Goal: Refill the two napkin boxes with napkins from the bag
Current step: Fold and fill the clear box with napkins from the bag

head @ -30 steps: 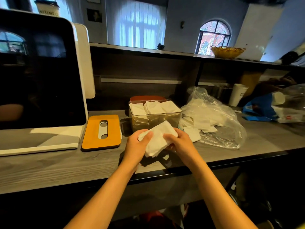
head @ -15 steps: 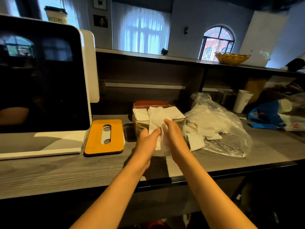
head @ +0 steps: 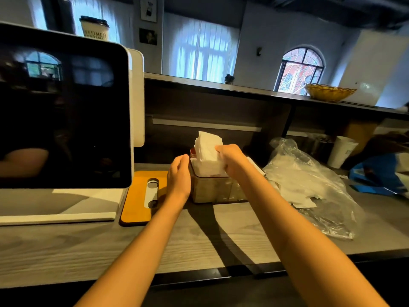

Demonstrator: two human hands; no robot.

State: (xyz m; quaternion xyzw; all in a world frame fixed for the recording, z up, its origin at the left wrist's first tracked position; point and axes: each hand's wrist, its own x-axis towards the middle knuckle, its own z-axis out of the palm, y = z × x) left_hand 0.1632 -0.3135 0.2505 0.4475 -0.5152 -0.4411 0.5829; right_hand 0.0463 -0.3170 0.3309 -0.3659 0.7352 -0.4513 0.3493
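Note:
A clear napkin box (head: 218, 189) stands on the counter, holding white napkins. My right hand (head: 232, 160) grips an upright stack of white napkins (head: 207, 149) over the box's left part. My left hand (head: 179, 176) rests against the box's left side, fingers relaxed. Behind the box a red-brown edge (head: 192, 151) of a second box shows; the rest is hidden. The clear plastic bag (head: 309, 187) with more napkins lies to the right. An orange lid (head: 139, 196) with a slot lies flat to the left.
A large dark screen (head: 64, 114) on a white base stands at the left. A white paper cup (head: 340, 151) and a blue bag (head: 380, 173) sit at the right. A raised shelf with a yellow basket (head: 329, 93) runs behind the counter.
The napkin stack went from in front of the box, held by both hands, up over the box. My left hand let go and moved to the box's side.

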